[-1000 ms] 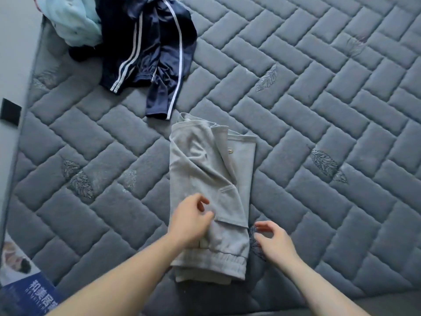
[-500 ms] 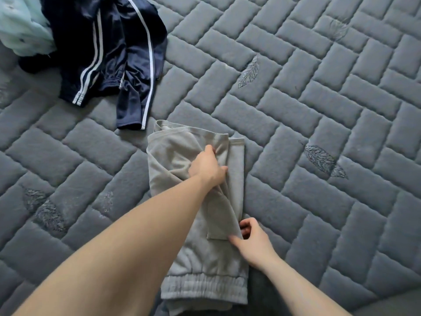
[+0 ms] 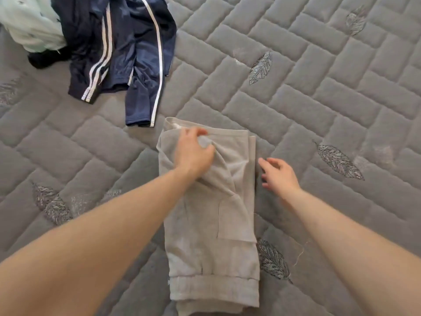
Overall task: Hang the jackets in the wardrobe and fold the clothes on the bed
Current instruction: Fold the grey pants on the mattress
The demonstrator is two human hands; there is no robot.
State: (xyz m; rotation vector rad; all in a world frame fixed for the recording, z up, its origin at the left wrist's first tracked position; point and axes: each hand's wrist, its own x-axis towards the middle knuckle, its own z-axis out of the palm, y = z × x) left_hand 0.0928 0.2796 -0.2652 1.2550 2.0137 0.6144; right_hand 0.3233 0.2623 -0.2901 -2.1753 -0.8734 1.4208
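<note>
My left hand point(image 3: 193, 151) pinched a soft fold near the far edge of the long, folded grey trousers point(image 3: 211, 213) on the quilted mattress point(image 3: 319, 110), while my right hand point(image 3: 279, 173) hovered released just beside their right edge, with bare quilting beyond.

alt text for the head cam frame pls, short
A person's left hand pinches a fold of grey trousers lying folded lengthwise on a quilted grey mattress, while the right hand hovers open beside the fabric's edge. A navy garment with white stripes and a pale garment lie crumpled at upper left.
</note>
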